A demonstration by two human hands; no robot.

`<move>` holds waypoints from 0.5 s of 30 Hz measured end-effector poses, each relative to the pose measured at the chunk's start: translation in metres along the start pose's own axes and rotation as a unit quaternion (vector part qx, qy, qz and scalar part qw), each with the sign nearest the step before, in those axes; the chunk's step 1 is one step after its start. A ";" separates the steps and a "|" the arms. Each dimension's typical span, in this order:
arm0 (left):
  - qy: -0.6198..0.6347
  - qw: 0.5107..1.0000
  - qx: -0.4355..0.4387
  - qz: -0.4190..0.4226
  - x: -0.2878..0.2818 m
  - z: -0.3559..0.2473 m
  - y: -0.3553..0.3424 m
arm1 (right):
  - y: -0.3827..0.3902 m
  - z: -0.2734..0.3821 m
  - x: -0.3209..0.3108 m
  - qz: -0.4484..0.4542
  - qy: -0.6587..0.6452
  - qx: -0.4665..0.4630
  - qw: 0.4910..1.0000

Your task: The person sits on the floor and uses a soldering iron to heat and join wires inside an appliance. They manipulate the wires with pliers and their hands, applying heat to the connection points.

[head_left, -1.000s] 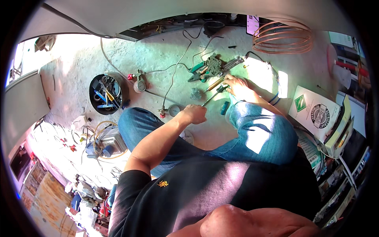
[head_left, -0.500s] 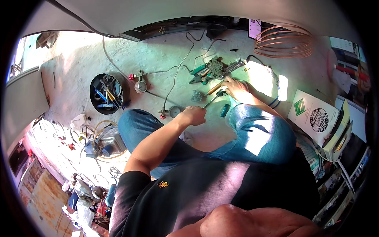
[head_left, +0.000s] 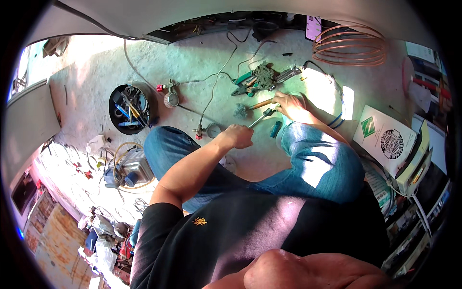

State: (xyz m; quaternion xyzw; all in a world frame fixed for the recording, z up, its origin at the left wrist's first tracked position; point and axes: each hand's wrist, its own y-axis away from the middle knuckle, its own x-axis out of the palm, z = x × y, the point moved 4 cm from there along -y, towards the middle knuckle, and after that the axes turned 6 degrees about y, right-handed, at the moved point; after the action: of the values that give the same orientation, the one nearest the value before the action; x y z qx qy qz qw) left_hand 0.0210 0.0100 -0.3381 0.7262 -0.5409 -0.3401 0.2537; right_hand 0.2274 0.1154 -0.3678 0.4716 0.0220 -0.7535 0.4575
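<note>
My left hand (head_left: 239, 136) is closed around one end of a thin metal rod (head_left: 257, 121), in front of my knees. The rod slants up to the right and ends in a dark piece (head_left: 269, 112) beside my right hand. My right hand (head_left: 289, 105) has its fingers curled at the end of a wooden handle (head_left: 261, 104); the palm side is hidden. A grey, fuzzy wire-like clump (head_left: 240, 111) lies at the handle's far end. Beyond my hands, pliers (head_left: 239, 89) and other hand tools surround a lumpy grey-green mass (head_left: 265, 76). By my right shin lies a small dark green object (head_left: 275, 128).
To the left stand a black tub of tools (head_left: 112, 113) and a metal pump (head_left: 134, 166). Pressure gauges (head_left: 171, 99) with hoses lie on the floor. Coiled copper tubing (head_left: 349, 45) is at the far right, a white box (head_left: 382, 135) nearer.
The whole view has shifted slightly, with floor objects appearing a little higher. Both hands keep nearly the same pose and grip.
</note>
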 end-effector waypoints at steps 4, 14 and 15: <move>-0.011 1.000 0.002 0.001 0.002 0.001 -0.003 | -0.001 -0.006 0.008 -0.008 -0.004 -0.028 1.000; -0.020 1.000 -0.010 -0.009 0.004 0.000 -0.002 | -0.001 -0.006 0.006 -0.051 -0.012 0.015 0.999; -0.018 1.000 -0.010 -0.020 0.005 0.002 0.000 | -0.003 -0.004 0.005 -0.059 -0.012 0.014 0.998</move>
State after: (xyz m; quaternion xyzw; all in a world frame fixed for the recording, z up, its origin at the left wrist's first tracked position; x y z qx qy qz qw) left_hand 0.0208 0.0057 -0.3404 0.7280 -0.5276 -0.3636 0.2439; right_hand 0.2274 0.1150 -0.3748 0.4668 0.0334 -0.7849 0.4061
